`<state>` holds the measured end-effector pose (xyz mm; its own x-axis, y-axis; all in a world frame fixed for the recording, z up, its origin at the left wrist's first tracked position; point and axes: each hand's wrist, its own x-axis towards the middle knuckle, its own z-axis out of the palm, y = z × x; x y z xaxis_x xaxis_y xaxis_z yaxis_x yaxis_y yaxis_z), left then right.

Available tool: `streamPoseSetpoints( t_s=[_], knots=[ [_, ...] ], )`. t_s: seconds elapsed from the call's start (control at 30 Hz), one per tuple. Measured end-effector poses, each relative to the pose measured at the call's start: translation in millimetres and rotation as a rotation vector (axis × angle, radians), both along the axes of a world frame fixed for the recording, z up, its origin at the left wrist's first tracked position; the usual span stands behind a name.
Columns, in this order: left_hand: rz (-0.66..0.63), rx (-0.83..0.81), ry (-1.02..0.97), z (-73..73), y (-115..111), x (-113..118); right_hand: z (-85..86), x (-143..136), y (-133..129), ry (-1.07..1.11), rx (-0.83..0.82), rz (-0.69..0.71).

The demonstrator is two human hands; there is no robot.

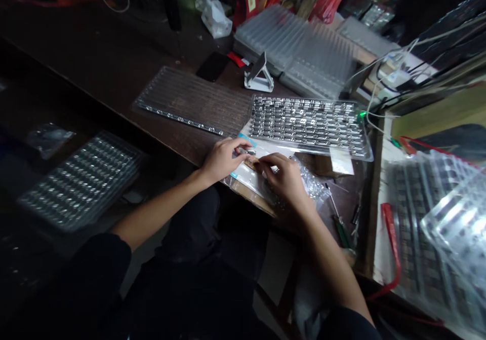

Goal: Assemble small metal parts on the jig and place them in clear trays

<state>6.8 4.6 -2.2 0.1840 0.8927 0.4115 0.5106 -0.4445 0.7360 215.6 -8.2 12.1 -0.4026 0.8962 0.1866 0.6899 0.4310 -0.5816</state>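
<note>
Beyond the left hand [223, 160], pinching a small metal piece [250, 152], the left tray [197, 99] shows only its near row filled; beyond the right hand [287, 179], whose grip I can't tell, the other tray [368, 151] looks mostly filled.

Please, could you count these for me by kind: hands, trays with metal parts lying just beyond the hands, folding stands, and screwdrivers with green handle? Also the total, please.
Hands: 2 (left hand, right hand)
Trays: 2 (full tray, mostly empty tray)
Folding stand: 1
Green-handled screwdriver: 1
Total: 6
</note>
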Motion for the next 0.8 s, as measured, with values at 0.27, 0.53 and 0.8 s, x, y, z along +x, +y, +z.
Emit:
streamPoseSetpoints(
  t_s=[0.27,0.53,0.8],
  knots=[
    [0.061,-0.008,0.314,10.1,24,-40,8.0,-14,-7,-0.344,0.028,0.137],
    [0.051,0.006,0.562,19.7,44,-46,18.0,10,-3,-0.282,0.017,0.023],
    [0.112,0.049,0.741,37.8,45,-59,24.4,29,-4,-0.302,-0.077,-0.132]
  ],
)
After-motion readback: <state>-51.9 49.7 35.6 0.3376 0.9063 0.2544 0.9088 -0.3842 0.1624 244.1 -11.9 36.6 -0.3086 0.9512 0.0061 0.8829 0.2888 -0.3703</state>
